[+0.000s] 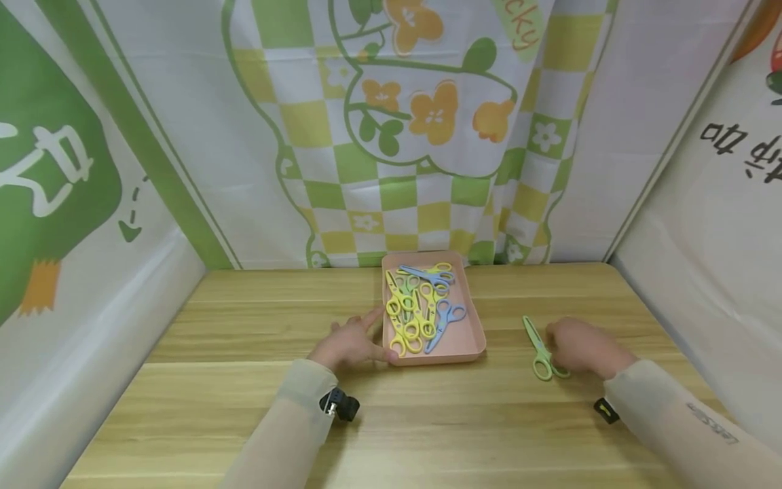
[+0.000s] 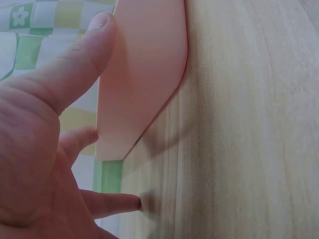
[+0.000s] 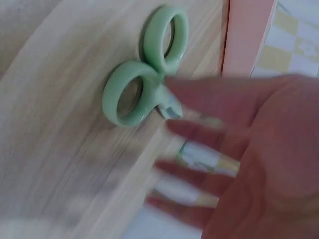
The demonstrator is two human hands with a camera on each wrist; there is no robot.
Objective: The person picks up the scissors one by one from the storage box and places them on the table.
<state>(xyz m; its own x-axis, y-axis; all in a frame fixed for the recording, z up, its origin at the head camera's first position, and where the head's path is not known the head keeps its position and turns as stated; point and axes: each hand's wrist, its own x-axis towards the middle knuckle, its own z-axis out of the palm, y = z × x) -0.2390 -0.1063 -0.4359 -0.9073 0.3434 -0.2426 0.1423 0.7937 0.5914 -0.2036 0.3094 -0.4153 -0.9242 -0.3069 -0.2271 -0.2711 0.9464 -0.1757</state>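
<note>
A pink tray (image 1: 475,319) holds several yellow, blue and green scissors (image 1: 421,305). My left hand (image 1: 351,345) is at the tray's left side with fingers spread, the thumb at its near left corner. In the left wrist view, the thumb and a fingertip are right at the rim of the tray (image 2: 142,74). To the right of the tray, a pair of light green scissors (image 1: 540,350) lies on the table. My right hand (image 1: 583,346) is beside it, blurred in the right wrist view, thumb and fingers apart around the middle of the green scissors (image 3: 132,94).
The wooden table (image 1: 256,407) runs back to a hanging cloth (image 1: 427,136) with checks and flowers, close behind the tray. Printed fabric walls (image 1: 702,224) stand on the left and right. A small black device (image 1: 341,405) is strapped at the left wrist.
</note>
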